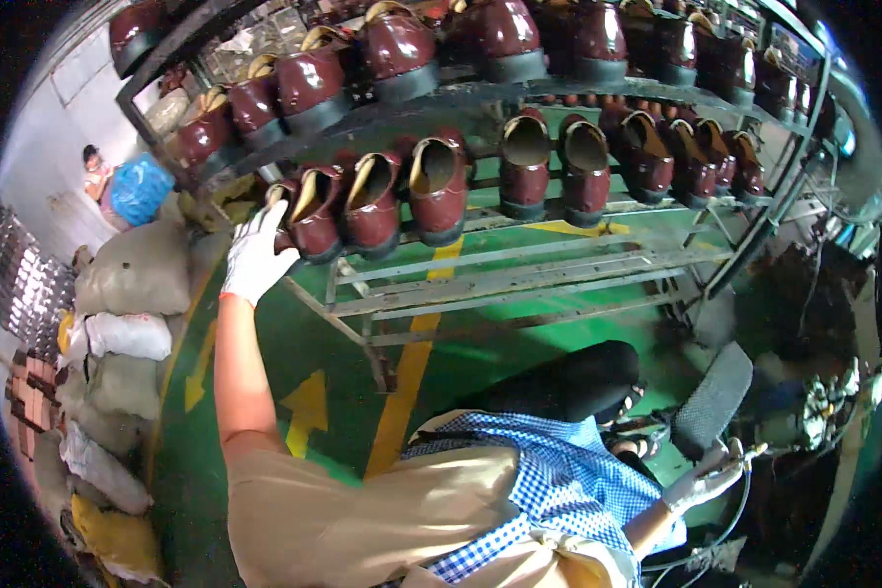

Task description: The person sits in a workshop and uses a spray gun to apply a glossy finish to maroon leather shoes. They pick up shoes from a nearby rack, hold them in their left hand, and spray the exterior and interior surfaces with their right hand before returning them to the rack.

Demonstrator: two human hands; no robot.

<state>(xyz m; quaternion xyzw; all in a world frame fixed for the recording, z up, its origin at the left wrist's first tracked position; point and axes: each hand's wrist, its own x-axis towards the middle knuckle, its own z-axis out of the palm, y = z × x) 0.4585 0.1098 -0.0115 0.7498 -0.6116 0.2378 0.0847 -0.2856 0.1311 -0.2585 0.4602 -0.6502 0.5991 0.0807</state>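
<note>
My left hand [259, 253], in a white glove, reaches out to the left end of the rack's lower shelf. Its fingers and thumb lie around the leftmost dark red shoe [283, 231], which is partly hidden by the hand. Low on the right, my gloved right hand [706, 480] is closed around a small hose-fed nozzle gun [755, 453] with a brass-coloured tip. A thin hose [745, 505] hangs down from it. More glossy dark red shoes [438, 191] stand in a row along that shelf, heels toward me.
The metal rack [519, 275] carries another row of shoes [399, 49] above. A black mesh-covered pad [712, 402] and machine fittings [833, 402] are at right. Stuffed sacks [135, 269] line the left wall, where a person [98, 176] is beside a blue bag [141, 189]. Yellow arrows mark the green floor [265, 367].
</note>
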